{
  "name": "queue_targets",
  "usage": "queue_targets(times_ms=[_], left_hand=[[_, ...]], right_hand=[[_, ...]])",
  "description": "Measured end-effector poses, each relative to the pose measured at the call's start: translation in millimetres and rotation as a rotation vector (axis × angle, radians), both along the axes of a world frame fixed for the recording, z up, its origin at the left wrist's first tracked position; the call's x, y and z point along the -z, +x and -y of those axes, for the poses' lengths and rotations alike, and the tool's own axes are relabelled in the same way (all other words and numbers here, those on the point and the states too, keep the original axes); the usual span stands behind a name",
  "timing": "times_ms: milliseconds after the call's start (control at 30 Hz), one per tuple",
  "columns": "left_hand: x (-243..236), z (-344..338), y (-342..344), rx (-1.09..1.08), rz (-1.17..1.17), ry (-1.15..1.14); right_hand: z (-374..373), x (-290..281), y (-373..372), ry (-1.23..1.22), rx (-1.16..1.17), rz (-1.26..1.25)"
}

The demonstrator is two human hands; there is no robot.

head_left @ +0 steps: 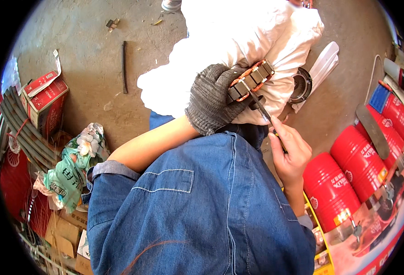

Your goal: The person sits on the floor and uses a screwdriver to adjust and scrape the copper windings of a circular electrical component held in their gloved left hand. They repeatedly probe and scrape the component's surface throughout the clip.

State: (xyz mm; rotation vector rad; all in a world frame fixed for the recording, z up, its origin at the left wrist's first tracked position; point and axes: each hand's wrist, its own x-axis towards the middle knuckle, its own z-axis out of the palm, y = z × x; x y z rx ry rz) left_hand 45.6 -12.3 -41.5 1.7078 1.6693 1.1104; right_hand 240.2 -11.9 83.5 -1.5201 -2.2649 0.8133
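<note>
A dark grey knit glove covers my left hand (pixel 211 100), which is closed around a motor stator (pixel 253 80) with steel segments and copper-coloured windings. My bare right hand (pixel 291 149) grips a screwdriver (pixel 263 110) with a dark shaft and a black-and-yellow handle mostly hidden by the fingers. Its shaft reaches up to the stator's near side; whether the tip touches a winding I cannot tell. Beneath the stator a white cloth (pixel 234 36) lies bunched up. Right of the cloth, a dark ring-shaped part (pixel 300 85) rests by a white, folded-looking piece (pixel 323 64).
Several red drums (pixel 332 190) stand at the right, by a yellow-edged rack (pixel 320 229). To the left are a red-and-white box (pixel 47 98), coiled grey hose (pixel 25 128) and a green bag (pixel 68 181). A black strip (pixel 124 67) lies on the concrete floor (pixel 89 50).
</note>
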Motion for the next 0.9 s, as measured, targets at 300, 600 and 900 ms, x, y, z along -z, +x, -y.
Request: queue_targets(times_ms=[300,600,900], left_hand=[[-4,-1,1,-0.014,0.078,-0.043],[-1,-3,-3,-0.015,0.117,-0.070],[-14,-13,-8,0.013,0.165,-0.116]], right_hand=[[7,4,-7,0.005,0.051,-0.028],[-9,-29,-28,-0.070,0.053,0.102],[3,0,-22,0.127,0.028,0.054]])
